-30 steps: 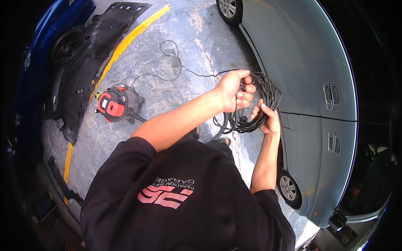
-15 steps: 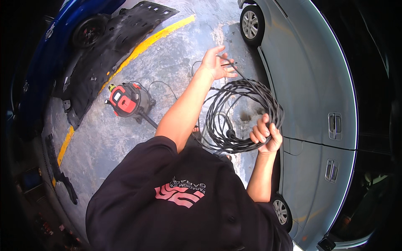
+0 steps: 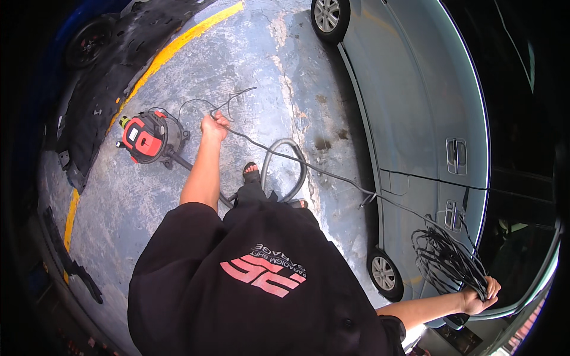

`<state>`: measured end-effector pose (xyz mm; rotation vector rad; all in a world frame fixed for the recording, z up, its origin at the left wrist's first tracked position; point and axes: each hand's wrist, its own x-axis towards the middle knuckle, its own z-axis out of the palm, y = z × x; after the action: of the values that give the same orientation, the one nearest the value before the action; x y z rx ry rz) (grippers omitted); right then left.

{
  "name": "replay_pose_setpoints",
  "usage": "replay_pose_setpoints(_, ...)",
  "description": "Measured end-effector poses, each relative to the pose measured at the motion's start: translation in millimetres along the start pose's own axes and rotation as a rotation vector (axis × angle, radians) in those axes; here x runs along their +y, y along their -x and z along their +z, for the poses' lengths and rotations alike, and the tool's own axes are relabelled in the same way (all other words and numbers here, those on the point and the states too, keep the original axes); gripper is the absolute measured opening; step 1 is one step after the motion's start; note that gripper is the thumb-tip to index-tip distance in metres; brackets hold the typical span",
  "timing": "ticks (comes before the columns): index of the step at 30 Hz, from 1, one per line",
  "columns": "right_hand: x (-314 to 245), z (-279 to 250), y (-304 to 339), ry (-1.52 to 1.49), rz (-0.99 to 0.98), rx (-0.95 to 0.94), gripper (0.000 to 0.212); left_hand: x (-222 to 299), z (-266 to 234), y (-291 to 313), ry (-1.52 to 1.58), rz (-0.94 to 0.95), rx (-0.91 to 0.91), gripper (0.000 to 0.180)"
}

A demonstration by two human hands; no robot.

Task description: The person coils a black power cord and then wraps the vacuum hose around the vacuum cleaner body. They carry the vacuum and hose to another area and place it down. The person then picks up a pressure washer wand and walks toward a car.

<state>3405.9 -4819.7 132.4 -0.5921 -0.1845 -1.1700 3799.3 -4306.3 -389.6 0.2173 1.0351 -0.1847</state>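
Observation:
My left hand is closed round a dark power cord out in front of me on the left. From there the cord runs slanting across to the right, toward a loose coil of black cord. My right hand grips that coil far out at the right, beside the grey car. Several turns of the coil hang below the fingers and spread apart. A short stretch of cord also trails past my left hand over the floor. A red and black vacuum cleaner stands left of my left forearm.
A grey vacuum hose loops on the floor by my sandalled feet. The grey car's side fills the right. At the left lie a black panel and a yellow floor line, with a dark blue car beyond.
My right hand has swung far out to the right with the coil. My left hand has moved left and closed on the cord, which now stretches between both hands.

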Motion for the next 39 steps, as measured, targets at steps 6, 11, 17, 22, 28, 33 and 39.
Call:
replay_pose_setpoints(6, 23.4, -85.1, -24.2, 0.324, 0.407, 0.026, 0.028, -73.3, 58.3, 65.1, -0.350, 0.074, -0.202, 0.022)
replay_pose_setpoints(11, 101.5, -157.6, 36.1, 0.197, 0.765, 0.211, 0.021, -147.1, 72.7, 181.3, -0.532, -0.211, -0.415, 0.018)
replay_pose_setpoints(17, 217.8, -181.2, 124.7, 0.131, 1.157, 0.018, 0.014, -209.8, 102.2, 276.3, -0.559, -0.497, -0.556, 0.021)
replay_pose_setpoints(22, 314.5, -142.4, 148.7, -0.074, 1.355, -0.154, 0.016, -216.2, 160.8, 288.6, -0.372, -0.461, -0.632, 0.022)
replay_pose_setpoints(28, 353.0, -86.1, 169.3, -0.279, 1.497, -0.278, 0.041, -176.7, 210.4, 249.6, -0.287, -0.282, -0.699, 0.018)
replay_pose_setpoints(33, 337.5, -74.6, 164.2, -0.135, 1.601, -0.167, 0.063, -152.2, 203.7, 152.0, -0.404, -0.368, -0.592, 0.020)
replay_pose_setpoints(39, 267.3, -74.7, 142.0, -0.359, 1.244, -0.150, 0.040, -156.6, 80.5, 32.8, -0.384, -0.118, 0.065, 0.012)
